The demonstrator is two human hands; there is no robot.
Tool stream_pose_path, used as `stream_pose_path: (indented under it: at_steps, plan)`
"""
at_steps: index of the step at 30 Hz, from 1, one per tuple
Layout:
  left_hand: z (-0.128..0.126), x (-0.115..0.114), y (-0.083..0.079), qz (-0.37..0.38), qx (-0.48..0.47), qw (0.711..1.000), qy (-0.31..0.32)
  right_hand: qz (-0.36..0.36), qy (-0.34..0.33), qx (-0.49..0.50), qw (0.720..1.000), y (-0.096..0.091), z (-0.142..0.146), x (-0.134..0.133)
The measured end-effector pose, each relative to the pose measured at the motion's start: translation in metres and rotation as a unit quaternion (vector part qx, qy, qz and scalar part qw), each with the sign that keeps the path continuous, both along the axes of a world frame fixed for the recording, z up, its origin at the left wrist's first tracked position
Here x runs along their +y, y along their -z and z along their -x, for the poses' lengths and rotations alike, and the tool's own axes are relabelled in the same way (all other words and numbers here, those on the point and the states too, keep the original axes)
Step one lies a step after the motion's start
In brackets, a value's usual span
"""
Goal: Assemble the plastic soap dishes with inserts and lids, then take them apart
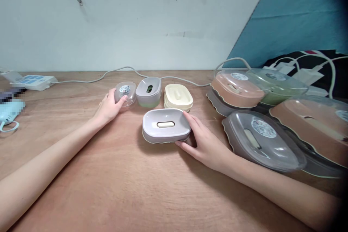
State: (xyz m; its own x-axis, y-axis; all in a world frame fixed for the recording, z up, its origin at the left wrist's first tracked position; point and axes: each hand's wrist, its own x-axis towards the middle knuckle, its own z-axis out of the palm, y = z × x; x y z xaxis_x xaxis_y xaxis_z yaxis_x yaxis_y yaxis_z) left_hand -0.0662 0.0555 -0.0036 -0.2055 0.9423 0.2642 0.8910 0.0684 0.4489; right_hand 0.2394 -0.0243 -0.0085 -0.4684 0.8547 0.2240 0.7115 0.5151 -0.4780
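Observation:
My left hand (110,106) is closed around the side of a clear plastic cover (129,92) with a round patterned sticker, its thumb lying across the near face. My right hand (202,139) grips the right end of a grey oval box (152,130), fingers at the far side and thumb at the near side. The box's sunken top has a slot with a cream piece showing in it. Behind it, a grey tray-like top (141,86) with an open slot rests on a greenish base. Beside that sits a stack of cream oval pieces (178,96).
Several finished-looking boxes with clear covers crowd the right: a pink one (236,92), a green one (285,85) and a dark grey one (261,141). A white power strip (38,82) and a light blue object (11,111) lie left. A cable (108,72) runs along the wall.

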Motion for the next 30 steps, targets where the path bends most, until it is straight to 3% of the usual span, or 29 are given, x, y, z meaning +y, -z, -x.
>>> stream_pose_path:
  at_steps: [16, 30]
  plan:
    - [-0.017, -0.009, -0.010, 0.020, 0.082, 0.996, -0.022, -0.001, -0.001, 0.005, 1.000, 0.000, 0.000, 0.000]
    - [-0.027, -0.010, -0.020, 0.031, 0.078, 0.995, -0.060, -0.003, 0.000, 0.003, 1.000, 0.001, 0.000, 0.000]
